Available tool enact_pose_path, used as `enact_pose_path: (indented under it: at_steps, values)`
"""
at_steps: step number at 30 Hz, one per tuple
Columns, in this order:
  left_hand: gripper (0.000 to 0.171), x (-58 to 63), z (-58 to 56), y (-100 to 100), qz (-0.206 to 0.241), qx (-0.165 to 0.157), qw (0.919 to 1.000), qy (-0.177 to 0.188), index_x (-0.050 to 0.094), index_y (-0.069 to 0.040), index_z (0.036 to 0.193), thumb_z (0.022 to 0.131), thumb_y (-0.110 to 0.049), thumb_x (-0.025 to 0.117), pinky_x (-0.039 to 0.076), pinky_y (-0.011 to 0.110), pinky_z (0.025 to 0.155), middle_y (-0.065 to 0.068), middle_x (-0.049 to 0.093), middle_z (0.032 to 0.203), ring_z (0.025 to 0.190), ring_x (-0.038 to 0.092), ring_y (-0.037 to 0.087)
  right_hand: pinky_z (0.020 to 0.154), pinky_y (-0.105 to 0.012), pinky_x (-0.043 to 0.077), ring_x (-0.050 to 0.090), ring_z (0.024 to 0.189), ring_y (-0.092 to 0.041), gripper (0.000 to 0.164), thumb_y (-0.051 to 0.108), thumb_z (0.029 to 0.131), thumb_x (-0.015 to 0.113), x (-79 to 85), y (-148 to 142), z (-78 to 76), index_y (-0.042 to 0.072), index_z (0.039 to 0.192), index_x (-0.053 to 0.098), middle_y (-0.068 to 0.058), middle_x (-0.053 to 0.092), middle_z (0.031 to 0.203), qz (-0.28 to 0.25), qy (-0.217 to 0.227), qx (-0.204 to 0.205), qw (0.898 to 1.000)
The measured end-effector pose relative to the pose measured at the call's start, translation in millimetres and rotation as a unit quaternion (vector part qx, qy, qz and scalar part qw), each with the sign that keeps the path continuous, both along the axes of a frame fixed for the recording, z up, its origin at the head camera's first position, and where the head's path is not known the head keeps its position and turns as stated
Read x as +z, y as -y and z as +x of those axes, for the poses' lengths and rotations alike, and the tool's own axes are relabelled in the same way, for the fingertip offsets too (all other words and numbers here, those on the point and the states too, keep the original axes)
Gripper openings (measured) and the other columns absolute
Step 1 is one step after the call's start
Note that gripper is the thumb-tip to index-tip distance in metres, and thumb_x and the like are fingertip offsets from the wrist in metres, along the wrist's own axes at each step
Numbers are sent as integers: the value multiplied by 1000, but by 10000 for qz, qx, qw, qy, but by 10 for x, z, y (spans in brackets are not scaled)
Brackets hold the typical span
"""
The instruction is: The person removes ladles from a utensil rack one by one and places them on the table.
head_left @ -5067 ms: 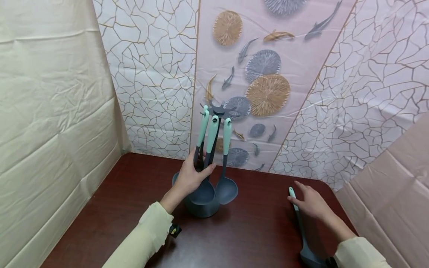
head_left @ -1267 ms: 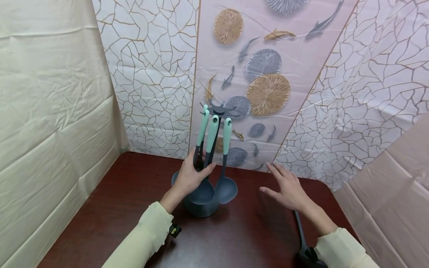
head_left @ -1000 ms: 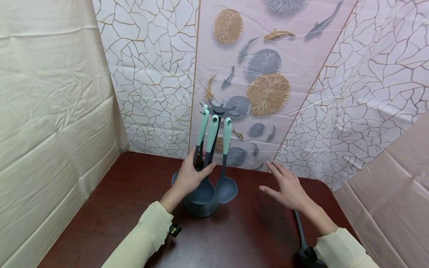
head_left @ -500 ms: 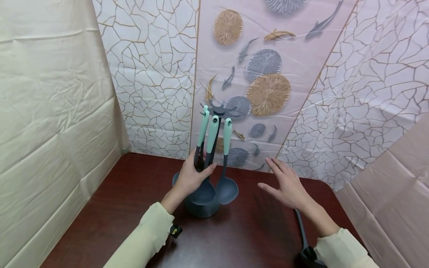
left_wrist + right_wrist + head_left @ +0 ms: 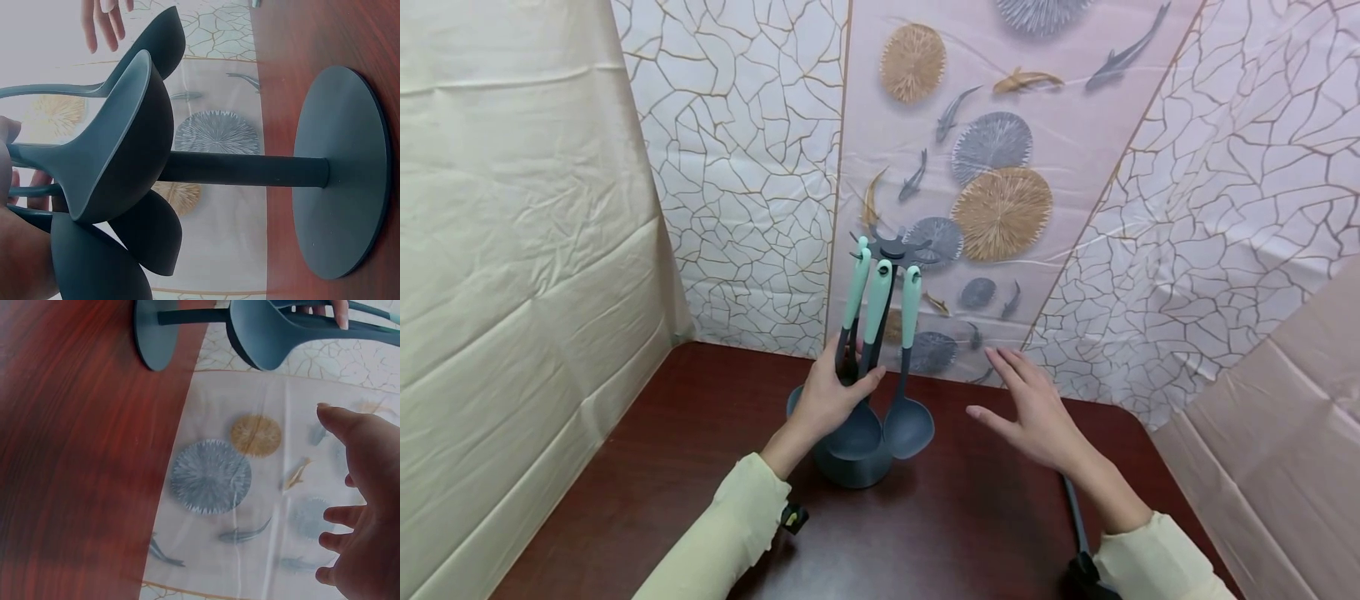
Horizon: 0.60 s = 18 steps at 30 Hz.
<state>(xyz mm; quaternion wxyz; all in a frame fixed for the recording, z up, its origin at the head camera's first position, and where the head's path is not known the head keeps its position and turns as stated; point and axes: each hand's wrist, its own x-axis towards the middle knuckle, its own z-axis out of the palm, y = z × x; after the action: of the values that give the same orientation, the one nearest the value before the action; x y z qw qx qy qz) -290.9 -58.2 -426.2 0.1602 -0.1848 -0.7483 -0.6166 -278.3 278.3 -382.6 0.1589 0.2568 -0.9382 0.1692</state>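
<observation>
A dark utensil stand has a round base [image 5: 340, 175], a pole [image 5: 244, 169] and a hooked top [image 5: 891, 248]. Several dark utensils with mint handles hang from it, among them a right-hand ladle [image 5: 908, 429] and a front ladle [image 5: 856, 442]. My left hand [image 5: 827, 398] grips the stand's middle, its thumb and fingers around the pole and nearby utensil shafts. My right hand [image 5: 1037, 417] is held in the air right of the stand, fingers spread and thumb toward the right-hand ladle, touching nothing.
Another dark utensil [image 5: 1075, 517] lies on the red-brown table [image 5: 940, 525] at right, partly hidden by the right forearm and cuff. A patterned cloth [image 5: 992, 317] hangs behind the table; pale cloths [image 5: 535, 250] hang at both sides.
My right hand has moved left from beside the lying utensil's handle, drifting slightly closer to the stand in the last second. My left hand keeps its grip in place.
</observation>
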Motion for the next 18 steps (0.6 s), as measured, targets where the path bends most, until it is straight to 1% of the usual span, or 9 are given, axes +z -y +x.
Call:
enact_pose_path:
  at_steps: [6,12,16,18]
  values:
    - [38,-8,-6,-5,-9,22,10000,-42,55,-19,122,98,-36,79,55,46,80,5,69,102,90,66,22,115,-75,23,28,155,-47,92,48,93,81,11,58,-11,16,166,35,-21,37,166,-27,-111,54,9999]
    - [38,-9,-9,-3,-17,14,10000,-56,55,-19,122,98,-36,78,55,47,79,10,69,102,89,66,23,116,-75,22,27,155,-47,91,47,94,80,42,110,14,17,167,35,-21,35,167,-65,-49,76,9999]
    - [38,-13,-10,-1,-7,19,10000,-61,55,-19,121,98,-36,78,55,47,79,8,69,102,89,66,22,116,-74,24,28,154,-46,91,49,94,79,72,154,33,19,167,34,-20,35,167,-107,-47,112,9999]
    - [37,-14,-9,-1,-4,34,10000,-56,55,-19,121,98,-36,78,55,46,79,5,69,101,89,66,22,116,-74,24,28,155,-44,91,50,94,79,86,174,41,21,167,33,-19,35,168,-142,-25,118,9998]
